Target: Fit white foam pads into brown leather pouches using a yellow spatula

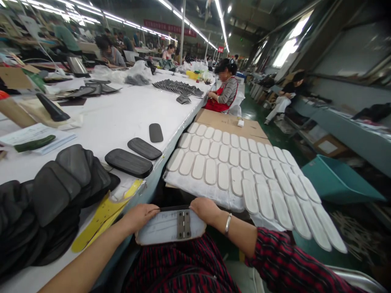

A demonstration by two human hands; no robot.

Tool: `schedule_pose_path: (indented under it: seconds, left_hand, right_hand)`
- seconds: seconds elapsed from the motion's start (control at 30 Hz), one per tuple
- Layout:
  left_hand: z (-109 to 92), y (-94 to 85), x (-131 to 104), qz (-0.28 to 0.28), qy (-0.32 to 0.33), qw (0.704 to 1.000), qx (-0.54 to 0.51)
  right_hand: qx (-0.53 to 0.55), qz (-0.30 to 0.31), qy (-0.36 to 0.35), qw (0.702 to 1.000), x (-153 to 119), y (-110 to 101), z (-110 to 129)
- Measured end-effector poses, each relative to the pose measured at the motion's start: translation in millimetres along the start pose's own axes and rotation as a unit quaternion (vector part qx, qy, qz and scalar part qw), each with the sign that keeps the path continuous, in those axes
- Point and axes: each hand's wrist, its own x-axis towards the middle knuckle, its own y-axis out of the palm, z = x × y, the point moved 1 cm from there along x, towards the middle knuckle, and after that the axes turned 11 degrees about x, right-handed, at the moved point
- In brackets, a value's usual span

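Note:
Over my lap I hold a white oval board (159,228) with a metal hinge (183,224) fixed to its face. My left hand (139,217) is closed on its left upper edge, thumb along the top. The right upper corner is gripped by my right hand (206,209). A thin dark layer shows along the board's top edge; what it is I cannot tell. Left of my hands, a yellow curved template (91,224) lies at the table edge. Beyond it rest a thick black oval pad (128,162), a thinner dark piece (144,148) and a small dark piece (156,132).
A pile of black oval pieces (61,183) covers the near left of the white table (122,110). Rows of pale oval pieces (224,154) lie on a lower surface to the right. A teal bin (342,179) stands beyond them. A person in a red apron (222,91) sits ahead.

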Motion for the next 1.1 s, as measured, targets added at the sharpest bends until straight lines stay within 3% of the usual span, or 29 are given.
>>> schedule_pose_path:
  seconds: [0.1, 0.17, 0.23, 0.3, 0.37, 0.43, 0.47, 0.53, 0.67, 0.77, 0.87, 1.0, 1.1]
  left_hand:
    - [2.1, 0.1, -4.2, 0.063, 0.016, 0.998, 0.026]
    - [6.3, -1.1, -12.5, 0.062, 0.015, 0.997, 0.039]
    - [12.6, -2.8, -25.4, 0.033, 0.007, 0.998, 0.061]
    - [19.9, -2.5, -41.6, 0.01, -0.024, 0.996, 0.086]
    - [26.6, 1.9, -57.8, 0.015, -0.076, 0.993, 0.089]
    - [31.3, 9.5, -70.6, 0.04, -0.125, 0.989, 0.062]
    - [32.7, 13.7, -74.9, 0.047, -0.142, 0.988, 0.042]
    - [34.5, 21.2, -79.5, 0.046, -0.161, 0.986, 0.009]
    - [37.4, 29.9, -79.6, 0.026, -0.182, 0.981, -0.056]
    - [40.1, 30.4, -79.4, 0.004, -0.184, 0.98, -0.081]
    - [41.3, 26.1, -79.9, -0.035, -0.159, 0.986, 0.044]
    - [38.8, 19.9, -78.0, -0.064, -0.101, 0.956, 0.268]
    - [37.5, 17.5, -74.2, -0.055, -0.081, 0.941, 0.325]
  right_hand:
    - [0.02, 0.023, -0.002, 1.0, -0.6, -4.2, -6.5]
    - [0.041, 0.018, 0.002, 0.999, -12.1, -6.6, -8.9]
    - [0.066, -0.007, 0.057, 0.996, -29.0, -4.1, -11.3]
    - [0.135, 0.005, 0.15, 0.979, -46.9, 6.4, -14.7]
    - [0.278, 0.068, 0.229, 0.93, -61.7, 23.1, -17.8]
    - [0.441, 0.107, 0.243, 0.858, -70.8, 38.4, -19.3]
    - [0.499, 0.103, 0.231, 0.829, -73.3, 43.8, -20.0]
    - [0.554, 0.066, 0.191, 0.808, -75.4, 49.1, -21.1]
    - [0.558, 0.004, 0.112, 0.822, -75.2, 48.8, -21.0]
    - [0.497, -0.02, 0.146, 0.855, -74.1, 49.7, -21.5]
    - [0.436, -0.037, 0.226, 0.87, -71.5, 50.7, -24.1]
    - [0.431, -0.028, 0.261, 0.864, -62.3, 45.8, -27.6]
    - [0.453, -0.001, 0.282, 0.846, -54.5, 39.1, -28.4]
